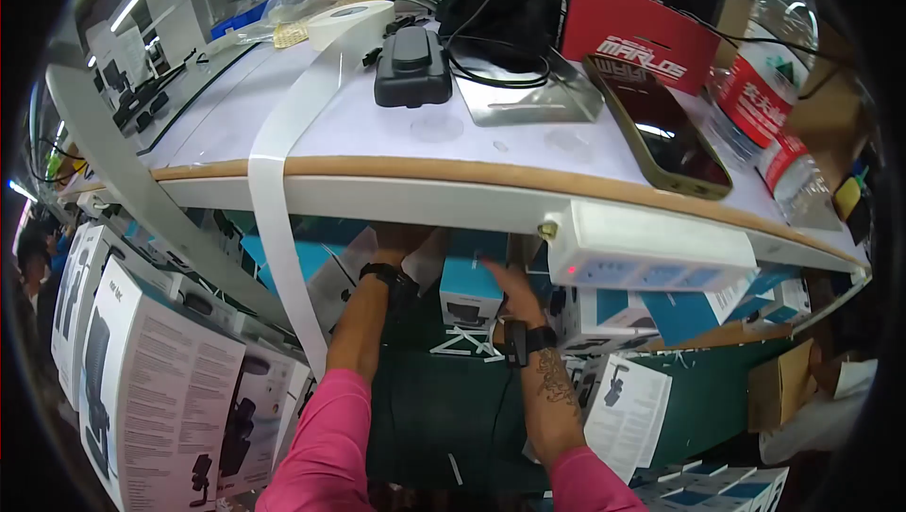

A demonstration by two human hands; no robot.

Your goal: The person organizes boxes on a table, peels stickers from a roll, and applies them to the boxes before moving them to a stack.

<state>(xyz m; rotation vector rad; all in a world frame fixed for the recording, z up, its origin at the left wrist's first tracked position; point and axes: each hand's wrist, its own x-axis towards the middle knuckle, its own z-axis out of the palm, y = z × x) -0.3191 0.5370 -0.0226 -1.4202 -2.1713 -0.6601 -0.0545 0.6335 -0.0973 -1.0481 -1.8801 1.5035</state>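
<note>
Both my arms, in pink sleeves, reach under the raised shelf point(406, 186). A blue-topped white box point(469, 300) with a device pictured on its end lies between my hands. My right hand point(514, 287) is against the box's right side, its thumb over the top edge; the other fingers are mostly hidden. My left hand point(401, 240) is farther back, left of the box, and its fingers are hidden under the shelf edge. Black bands are on both wrists. Several white strips point(467, 342) lie in front of the box on the dark green surface point(439, 418).
Large printed boxes point(165, 399) stand at left; more boxes point(604, 314) at right. A white power strip point(651, 252) is fixed to the shelf front. White tape point(272, 201) hangs from a roll point(349, 23). On the shelf are a phone point(661, 130) and plastic bottle point(760, 87).
</note>
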